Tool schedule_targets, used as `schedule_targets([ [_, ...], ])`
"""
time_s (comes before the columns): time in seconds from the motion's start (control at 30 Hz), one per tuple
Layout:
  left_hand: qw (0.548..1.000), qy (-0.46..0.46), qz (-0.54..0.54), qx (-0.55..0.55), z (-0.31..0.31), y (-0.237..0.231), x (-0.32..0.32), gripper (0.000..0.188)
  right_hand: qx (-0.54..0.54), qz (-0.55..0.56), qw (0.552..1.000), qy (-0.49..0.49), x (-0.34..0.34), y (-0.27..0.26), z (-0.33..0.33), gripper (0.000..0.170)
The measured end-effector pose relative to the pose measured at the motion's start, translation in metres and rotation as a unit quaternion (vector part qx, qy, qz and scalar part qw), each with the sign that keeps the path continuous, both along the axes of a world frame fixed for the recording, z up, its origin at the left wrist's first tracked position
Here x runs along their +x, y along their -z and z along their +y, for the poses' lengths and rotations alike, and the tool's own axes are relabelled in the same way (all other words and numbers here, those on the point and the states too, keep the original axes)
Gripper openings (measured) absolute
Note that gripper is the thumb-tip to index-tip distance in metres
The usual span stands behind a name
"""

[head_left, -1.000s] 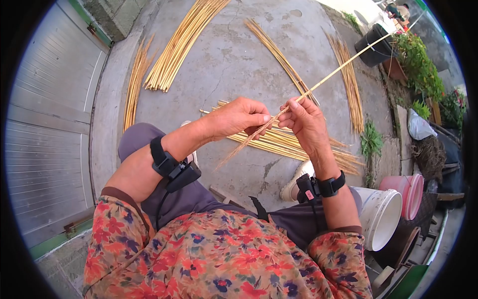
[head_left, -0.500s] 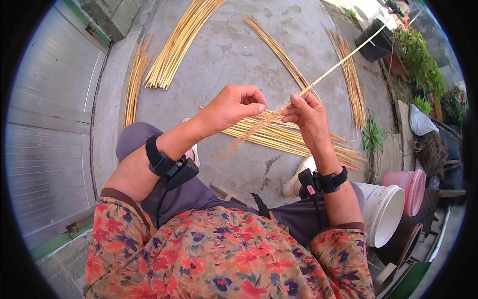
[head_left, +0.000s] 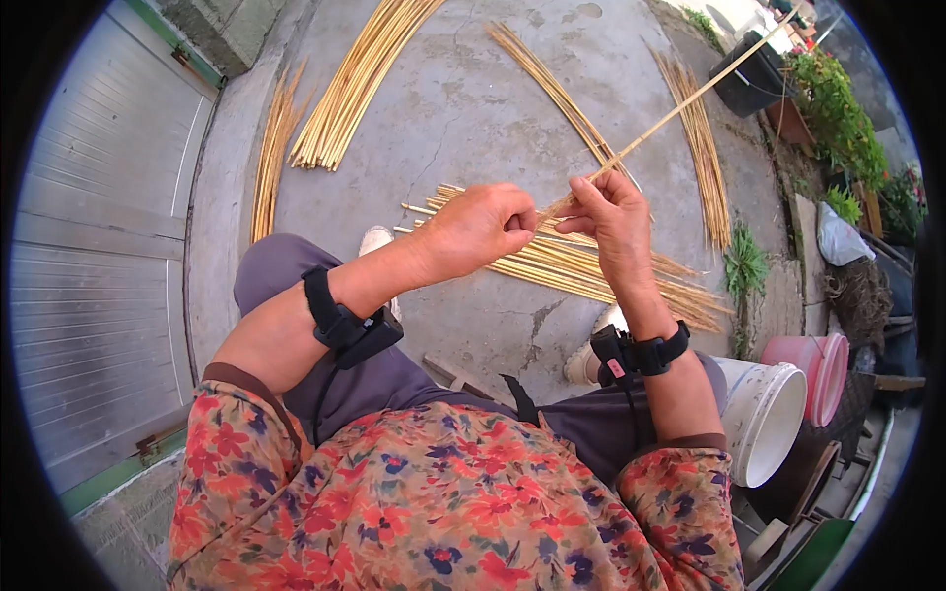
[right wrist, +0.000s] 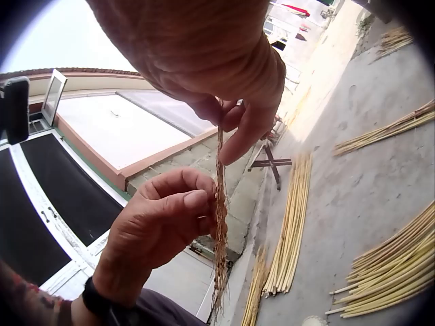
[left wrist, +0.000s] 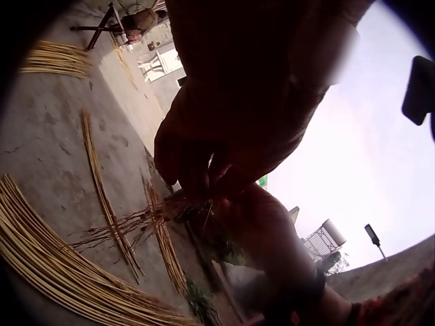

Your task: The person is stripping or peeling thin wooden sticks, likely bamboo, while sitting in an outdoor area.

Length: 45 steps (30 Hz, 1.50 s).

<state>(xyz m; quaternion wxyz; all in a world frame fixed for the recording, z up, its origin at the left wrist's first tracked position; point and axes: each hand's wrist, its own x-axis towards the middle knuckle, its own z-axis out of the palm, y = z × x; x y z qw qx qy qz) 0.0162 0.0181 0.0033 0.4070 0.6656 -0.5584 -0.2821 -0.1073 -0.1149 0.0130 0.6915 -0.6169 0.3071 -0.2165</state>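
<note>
Bundle of pale stalks (head_left: 567, 268) lies crosswise on grey concrete (head_left: 463, 330), partly hidden by both hands above it. Large sheaf (head_left: 365, 89) beyond its left end; narrow sheaf (head_left: 271, 163) farther left of it. Thin bundle (head_left: 552, 88) beyond its middle, brown-topped bundle (head_left: 701, 148) beyond its right end. White bucket (head_left: 737, 404) and pink bucket (head_left: 790, 353) to its near right; black bucket (head_left: 754, 89) well past its right end. Right hand (head_left: 613, 222) pinches single stalk (head_left: 688, 99), which slants up and away over the bundle's right side. Left hand (head_left: 483, 227) just beside, fingers curled, pinching the stalk's feathery head (right wrist: 221, 238) above the bundle. Left wrist view too dark for finger detail.
</note>
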Motion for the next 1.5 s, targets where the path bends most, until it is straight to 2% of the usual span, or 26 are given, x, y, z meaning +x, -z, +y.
schedule_targets([
  [0.47,0.996,-0.031,-0.087,0.005,-0.005,0.005,-0.002,0.008,-0.023,0.002,1.0,0.0,0.002,0.002,0.0,0.016],
  [0.6,0.996,-0.025,-0.083,0.009,-0.004,0.002,-0.001,0.009,-0.03,0.0,1.0,-0.001,0.002,0.0,0.0,0.016],
  [0.67,0.999,-0.011,-0.045,0.005,-0.005,0.0,0.001,0.009,-0.03,0.0,1.0,-0.001,0.002,0.0,0.0,0.016],
  [0.9,0.999,0.001,-0.044,-0.002,-0.005,0.001,0.001,0.009,-0.038,0.007,0.999,-0.018,0.001,0.0,0.0,0.017],
  [1.0,0.996,0.001,-0.078,-0.03,-0.005,0.001,0.0,0.008,-0.042,0.005,0.999,-0.015,0.002,-0.001,0.003,0.017],
  [1.1,0.996,-0.021,-0.082,-0.006,-0.006,0.001,0.0,0.007,-0.053,0.007,0.998,-0.019,0.001,0.0,0.005,0.018],
  [1.17,0.994,-0.056,-0.075,0.056,-0.006,0.0,0.001,0.009,-0.047,-0.003,0.999,-0.015,0.0,0.0,0.007,0.017],
  [1.33,0.994,-0.058,-0.082,0.044,-0.004,-0.005,0.005,0.012,-0.034,-0.021,0.999,-0.004,-0.003,0.001,0.008,0.017],
  [1.4,0.993,-0.061,-0.097,0.04,-0.001,-0.005,0.009,0.012,-0.019,-0.061,0.997,0.035,-0.008,0.0,-0.001,0.019],
  [1.5,0.993,-0.041,-0.065,0.088,0.006,-0.003,0.02,0.016,-0.025,-0.061,0.997,0.04,-0.016,-0.008,-0.022,0.019],
])
